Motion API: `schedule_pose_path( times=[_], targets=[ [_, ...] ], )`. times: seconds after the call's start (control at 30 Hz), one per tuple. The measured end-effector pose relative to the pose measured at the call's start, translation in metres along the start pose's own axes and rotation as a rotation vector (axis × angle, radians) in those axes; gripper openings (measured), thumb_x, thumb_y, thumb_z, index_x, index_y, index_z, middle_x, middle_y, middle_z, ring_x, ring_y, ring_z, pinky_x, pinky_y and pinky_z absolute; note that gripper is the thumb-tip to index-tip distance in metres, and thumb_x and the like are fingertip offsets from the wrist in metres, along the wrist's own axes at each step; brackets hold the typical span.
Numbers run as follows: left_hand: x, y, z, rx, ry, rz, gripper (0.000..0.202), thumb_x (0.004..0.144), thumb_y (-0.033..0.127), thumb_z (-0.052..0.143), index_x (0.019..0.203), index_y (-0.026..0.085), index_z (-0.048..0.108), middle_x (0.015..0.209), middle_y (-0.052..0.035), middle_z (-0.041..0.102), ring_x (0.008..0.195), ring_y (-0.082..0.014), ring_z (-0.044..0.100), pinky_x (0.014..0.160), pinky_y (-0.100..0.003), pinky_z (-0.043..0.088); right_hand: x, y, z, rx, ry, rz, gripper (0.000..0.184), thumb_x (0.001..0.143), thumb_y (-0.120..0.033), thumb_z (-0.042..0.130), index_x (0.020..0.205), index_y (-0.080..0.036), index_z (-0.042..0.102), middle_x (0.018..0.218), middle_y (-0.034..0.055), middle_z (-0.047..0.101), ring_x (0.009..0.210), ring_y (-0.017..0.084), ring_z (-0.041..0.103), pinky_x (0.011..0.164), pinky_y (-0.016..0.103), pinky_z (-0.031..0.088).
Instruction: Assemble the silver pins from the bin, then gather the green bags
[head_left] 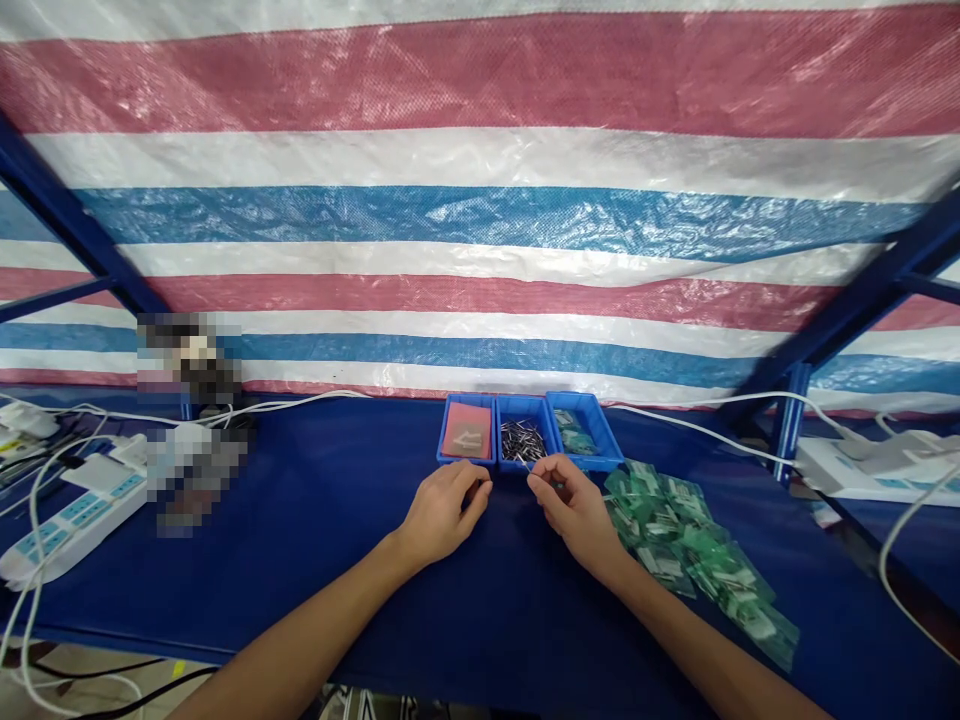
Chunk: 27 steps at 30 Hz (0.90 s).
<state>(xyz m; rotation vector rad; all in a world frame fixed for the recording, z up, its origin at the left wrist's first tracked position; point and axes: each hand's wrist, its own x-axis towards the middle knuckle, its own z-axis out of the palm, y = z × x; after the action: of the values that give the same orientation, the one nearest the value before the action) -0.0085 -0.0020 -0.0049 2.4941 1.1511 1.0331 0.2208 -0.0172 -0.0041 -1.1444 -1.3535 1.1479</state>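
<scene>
My left hand [442, 512] is just above the table in front of the left blue bin [442, 432]. Its fingers are curled and the thumb tip meets the index finger; anything between them is too small to make out. In that bin lie a pink sheet [454, 420] and a clear bag with pale pieces [469, 440]. My right hand [576, 515] is closed in a pinch by the front of the middle blue bin [506, 402]. A thin metal piece [523, 463] shows at its fingertips. Many similar thin metal pieces [523, 438] fill this bin.
Small green bags fill part of the right blue bin [611, 445]. More green plastic bags [686, 540] are heaped right of my right forearm. White power strips [79, 525] with cables lie at both sides. A striped tarp [480, 220] hangs behind the blue table [315, 460].
</scene>
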Motion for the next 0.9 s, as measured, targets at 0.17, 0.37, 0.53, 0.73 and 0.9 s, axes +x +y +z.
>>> schedule_pose_path(
  times=[0.17,0.37,0.53,0.73,0.9],
  targets=[
    [0.003,-0.001,-0.001,0.155,0.157,-0.004,0.015,0.108,0.026,0.050,0.110,0.021,0.064,0.101,-0.0079,0.067,0.098,-0.0246,0.061,0.090,-0.041,0.045,0.004,-0.003,0.002,0.259,-0.041,0.153,0.036,0.093,-0.056,0.072,0.091,-0.022,0.060,0.064,-0.0082,0.050,0.036,0.003,0.030,0.036,0.019,0.018],
    [0.007,-0.004,-0.001,0.287,0.186,-0.068,0.030,0.107,0.025,0.052,0.136,0.024,0.058,0.144,-0.0123,0.059,0.135,-0.0301,0.052,0.113,-0.052,0.039,0.004,-0.006,0.000,0.390,-0.009,0.230,0.039,0.091,-0.056,0.076,0.089,-0.020,0.062,0.063,-0.0083,0.050,0.036,0.001,0.027,0.036,0.017,0.014],
    [0.008,-0.005,0.005,0.308,0.125,-0.080,0.036,0.109,0.029,0.050,0.145,0.025,0.052,0.153,-0.0112,0.055,0.146,-0.0290,0.047,0.124,-0.054,0.030,0.007,-0.002,-0.001,0.343,0.010,0.186,0.040,0.093,-0.058,0.073,0.093,-0.020,0.062,0.063,-0.0090,0.050,0.035,0.001,0.028,0.035,0.016,0.016],
    [0.008,-0.007,0.008,0.300,0.091,-0.086,0.041,0.109,0.031,0.051,0.149,0.024,0.050,0.155,-0.0130,0.053,0.147,-0.0310,0.046,0.123,-0.056,0.033,0.008,0.003,-0.003,0.143,-0.043,0.045,0.045,0.101,-0.061,0.059,0.126,-0.024,0.059,0.074,-0.0045,0.063,0.035,0.006,0.037,0.035,0.020,0.025],
    [0.007,-0.008,0.006,0.295,0.061,-0.066,0.045,0.108,0.033,0.053,0.152,0.024,0.049,0.159,-0.0143,0.048,0.150,-0.0326,0.041,0.122,-0.056,0.035,0.001,-0.015,-0.021,-0.240,0.088,-0.181,0.036,0.105,-0.055,0.056,0.122,-0.025,0.064,0.084,0.0011,0.062,0.067,0.017,0.059,0.060,0.029,0.051]
  ],
)
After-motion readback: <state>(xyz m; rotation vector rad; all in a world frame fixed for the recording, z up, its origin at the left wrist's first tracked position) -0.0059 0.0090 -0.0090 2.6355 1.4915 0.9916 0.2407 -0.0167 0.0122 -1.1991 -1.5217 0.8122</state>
